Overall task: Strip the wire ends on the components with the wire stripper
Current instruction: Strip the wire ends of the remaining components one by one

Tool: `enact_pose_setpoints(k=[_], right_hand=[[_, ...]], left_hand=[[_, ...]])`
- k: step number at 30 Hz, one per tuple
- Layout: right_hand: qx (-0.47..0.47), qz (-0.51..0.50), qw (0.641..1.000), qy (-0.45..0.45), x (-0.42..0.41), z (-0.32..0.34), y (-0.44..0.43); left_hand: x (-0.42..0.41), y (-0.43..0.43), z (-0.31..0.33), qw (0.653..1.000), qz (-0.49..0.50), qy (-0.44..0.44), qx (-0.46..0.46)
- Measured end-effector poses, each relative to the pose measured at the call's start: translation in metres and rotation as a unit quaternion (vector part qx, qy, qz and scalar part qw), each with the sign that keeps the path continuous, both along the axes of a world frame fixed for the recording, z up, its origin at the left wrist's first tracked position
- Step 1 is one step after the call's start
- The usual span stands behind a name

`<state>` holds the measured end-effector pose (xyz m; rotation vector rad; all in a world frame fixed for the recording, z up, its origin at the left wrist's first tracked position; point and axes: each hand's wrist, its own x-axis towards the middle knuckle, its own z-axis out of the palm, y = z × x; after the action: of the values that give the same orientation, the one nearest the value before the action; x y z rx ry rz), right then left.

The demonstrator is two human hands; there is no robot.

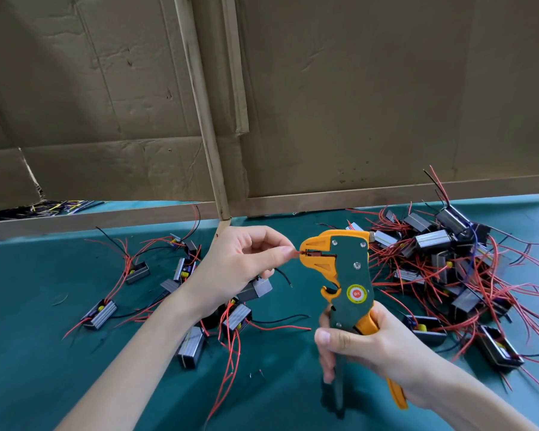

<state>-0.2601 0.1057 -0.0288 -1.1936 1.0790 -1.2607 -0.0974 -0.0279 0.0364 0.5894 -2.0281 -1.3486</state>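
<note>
1. I am watching the left hand [240, 262] pinching a thin red insulated wire [297, 252] near its tip. Its fingers [280, 251] are closing on it just beside the mouth of the orange-and-green pistol-shaped wire stripper [346, 269], above the middle of the green-covered bench [44, 353].
2. The right hand [377, 343] is wrapping round both handles and holding the tool upright, with the wire end lying between the jaws.
3. The small grey ribbed box component [257, 289] is sitting under the left palm, apparently tucked in by the lower fingers. I cannot tell how firmly.
4. I am judging the wire to be light and limp, so pinching close to the tip is stopping it from buckling. The component looks light, though its weight could tug the lead.
5. The stripper is looking rigid and heavier, and gripping low on the handles is giving leverage.
6. A tangled heap of similar components [448, 259] is lying toward the bench's right edge.
</note>
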Motion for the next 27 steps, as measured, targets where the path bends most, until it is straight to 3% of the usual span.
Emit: enact_pose_setpoints(k=[7, 12, 15, 18, 23, 27], right_hand=[[0.05, -0.007, 0.997, -0.059, 0.01, 0.0, 0.001], [0.13, -0.117, 0.976, -0.134, 0.02, -0.004, -0.002], [0.14, -0.051, 0.976, -0.161, 0.011, -0.004, -0.004], [0.152, 0.038, 0.947, -0.281, 0.011, -0.005, -0.009], [0.167, 0.003, 0.925, -0.342, 0.003, -0.009, -0.014], [0.185, -0.024, 0.909, -0.372, -0.002, -0.008, -0.017]], left_hand=[[-0.002, -0.001, -0.005, 1.0, -0.002, -0.016, 0.025], [-0.007, -0.002, -0.013, 0.998, -0.01, -0.043, 0.04], [-0.011, -0.003, -0.019, 0.997, 0.004, -0.055, 0.052], [-0.009, -0.009, -0.022, 0.996, 0.035, -0.044, 0.074], [-0.007, -0.012, -0.009, 0.986, 0.123, 0.041, 0.103], [-0.032, 0.004, 0.023, 0.982, 0.11, 0.125, 0.094]])
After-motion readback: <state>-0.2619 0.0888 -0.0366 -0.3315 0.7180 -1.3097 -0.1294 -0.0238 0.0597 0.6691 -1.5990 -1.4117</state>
